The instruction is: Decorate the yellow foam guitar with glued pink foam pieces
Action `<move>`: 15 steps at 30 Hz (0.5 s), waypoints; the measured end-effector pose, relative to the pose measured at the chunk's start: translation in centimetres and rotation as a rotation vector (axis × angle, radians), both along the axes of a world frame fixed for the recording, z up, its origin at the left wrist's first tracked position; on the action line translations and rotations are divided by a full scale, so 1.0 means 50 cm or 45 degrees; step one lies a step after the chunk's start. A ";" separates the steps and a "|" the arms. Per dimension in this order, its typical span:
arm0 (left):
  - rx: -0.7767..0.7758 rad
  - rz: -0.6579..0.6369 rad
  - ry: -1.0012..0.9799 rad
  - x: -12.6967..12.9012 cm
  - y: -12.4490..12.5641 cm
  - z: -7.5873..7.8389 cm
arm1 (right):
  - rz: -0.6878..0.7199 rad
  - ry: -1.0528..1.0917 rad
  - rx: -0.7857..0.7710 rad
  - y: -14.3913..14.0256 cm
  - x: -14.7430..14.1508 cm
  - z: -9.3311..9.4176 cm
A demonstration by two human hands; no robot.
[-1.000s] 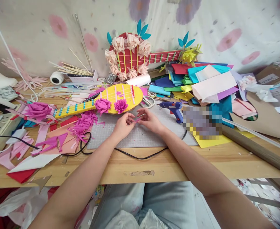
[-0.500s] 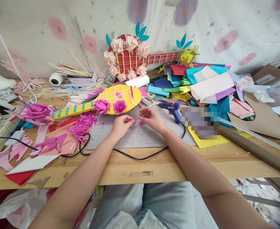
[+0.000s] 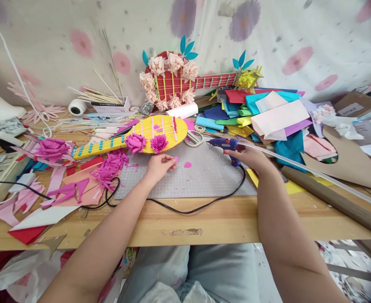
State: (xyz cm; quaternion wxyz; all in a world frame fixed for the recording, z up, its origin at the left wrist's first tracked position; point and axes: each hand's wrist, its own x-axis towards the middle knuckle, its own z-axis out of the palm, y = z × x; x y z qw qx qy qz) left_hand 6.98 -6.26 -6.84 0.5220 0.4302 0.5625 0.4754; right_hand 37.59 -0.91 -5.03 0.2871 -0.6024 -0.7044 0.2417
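Our right hand (image 3: 248, 155) closes around the blue glue gun (image 3: 225, 144), right of the grey cutting mat (image 3: 201, 176). Left hand (image 3: 158, 165) pinches a small pink paper piece (image 3: 175, 159) over the mat's middle. We judge a small dab best, nozzle clear of fingers.

A wooden table (image 3: 210, 223) with a chipped front edge carries a grey cutting mat (image 3: 201, 179) in the middle. On the mat lie two small pink scraps (image 3: 188, 164), scissors (image 3: 194, 137) and a blue glue gun (image 3: 225, 144); its black cord (image 3: 188, 207) trails over the mat's front edge. A yellow paper guitar (image 3: 141, 134) overlaps the mat's far edge. Pink cuttings (image 3: 78, 185) litter the left, a stack of coloured paper (image 3: 261, 113) the right, a brown tube (image 3: 333, 200) beside it.
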 end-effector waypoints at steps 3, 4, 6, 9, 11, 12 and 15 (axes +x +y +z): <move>-0.021 0.014 -0.024 0.001 -0.001 0.003 | -0.242 -0.087 0.019 0.018 -0.043 -0.030; -0.021 0.020 -0.033 0.001 -0.001 0.004 | -0.292 -0.068 0.005 0.019 -0.054 -0.032; -0.024 0.032 -0.047 0.000 -0.002 0.004 | -0.334 0.069 -0.015 0.013 -0.070 -0.026; -0.033 0.034 -0.055 -0.001 -0.002 0.003 | -0.125 0.449 -0.057 -0.014 -0.090 0.005; -0.036 0.028 -0.054 -0.002 -0.001 0.001 | 0.121 0.566 -0.143 -0.036 -0.109 0.024; -0.038 0.027 -0.053 -0.002 -0.001 0.001 | 0.222 0.547 -0.207 -0.046 -0.121 0.031; -0.049 0.034 -0.058 -0.002 0.000 0.000 | 0.354 0.398 -0.343 -0.061 -0.158 0.030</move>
